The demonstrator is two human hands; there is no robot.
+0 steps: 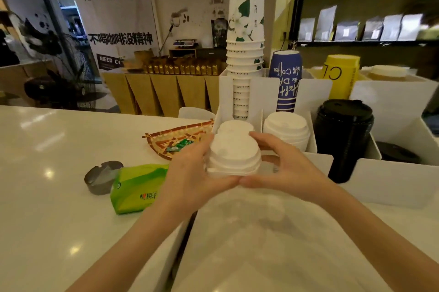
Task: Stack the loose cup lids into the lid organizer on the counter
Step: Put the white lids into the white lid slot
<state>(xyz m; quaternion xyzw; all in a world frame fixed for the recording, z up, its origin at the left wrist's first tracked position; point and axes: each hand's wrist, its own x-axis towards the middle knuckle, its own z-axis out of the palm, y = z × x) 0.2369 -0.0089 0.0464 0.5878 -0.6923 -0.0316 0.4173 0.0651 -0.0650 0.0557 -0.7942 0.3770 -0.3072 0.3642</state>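
Right in the middle of the head view, both hands hold a short stack of white lids between them. The left hand cups its left side and the right hand its right, fingers curled round the rim and thumbs meeting underneath. The stack hangs just in front of the white organizer, near the left front slot, where more white lids already sit; whether the held stack touches them is hard to tell. A second pile of white lids fills the next slot, and black lids stand further right. Behind them rise cup stacks (white with green leaves, blue, yellow). On the counter to the left lie a green tissue pack, a grey ashtray and a woven tray.
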